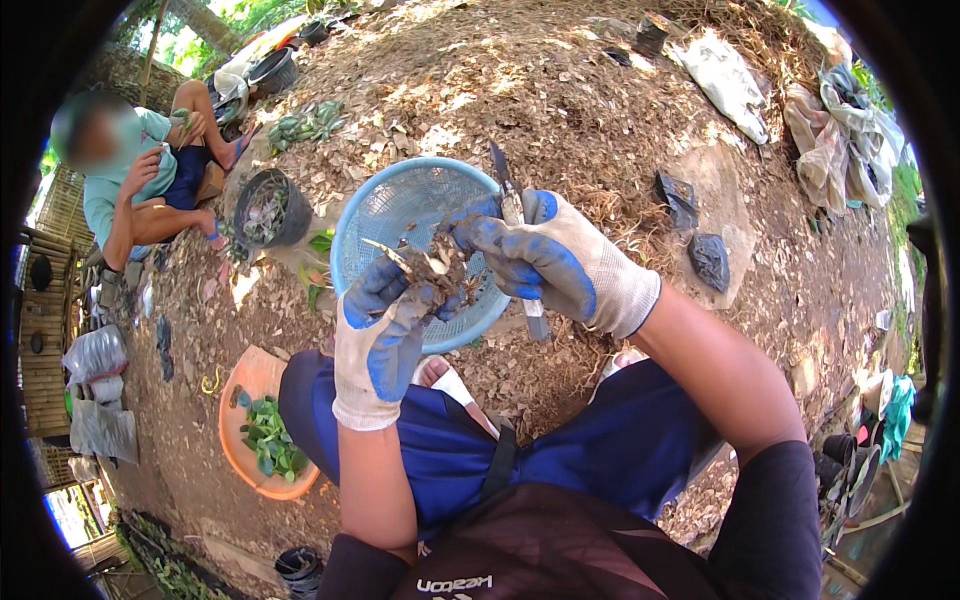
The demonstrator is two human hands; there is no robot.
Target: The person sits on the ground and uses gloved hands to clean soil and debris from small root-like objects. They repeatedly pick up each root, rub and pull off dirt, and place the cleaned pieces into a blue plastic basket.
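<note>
A soil-covered plant rhizome with a pale pointed shoot (439, 268) is gripped in my gloved left hand (384, 330). My right hand (551, 259), also in a white glove with a blue-coated palm, holds a knife (511, 202), its dark blade pointing up and away from me. The right fingertips touch the rhizome's upper side. Beneath both hands stands a light blue plastic mesh basket (367, 202), with small bits of debris in it.
At the left, an orange basin (232, 420) holds green leaves, and a black pot (300, 206) stands near a seated person (124, 172). Roots (630, 217) and black plastic bags (709, 262) lie on the right. Another black pot (298, 562) is at the lower left.
</note>
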